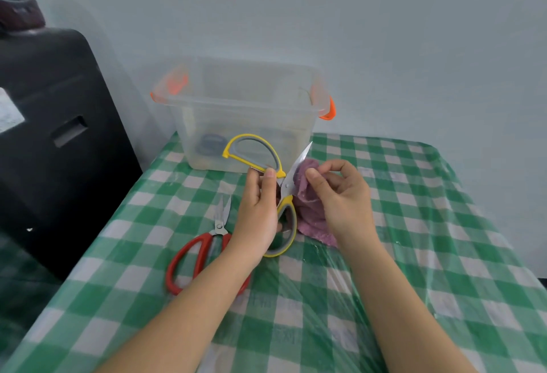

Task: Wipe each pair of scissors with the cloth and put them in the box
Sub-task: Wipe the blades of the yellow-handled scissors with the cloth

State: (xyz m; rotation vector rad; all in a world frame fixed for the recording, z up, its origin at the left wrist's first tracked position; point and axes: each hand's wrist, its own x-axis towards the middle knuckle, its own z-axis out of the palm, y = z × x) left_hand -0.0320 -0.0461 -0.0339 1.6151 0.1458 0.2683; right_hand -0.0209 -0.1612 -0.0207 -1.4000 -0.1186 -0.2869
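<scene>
Beside the left hand's grip (260, 195) on the yellow scissors (284, 195), the right hand (334, 192) pinches the cloth (307, 204) against the up-pointing blade.

We find no readable text, label, brand, number or sign in this view. Faint grey marks show under the plastic sheet on the worktop (444, 254), too blurred for us to read. The box (245, 100) and both scissors carry no legible marking.
</scene>
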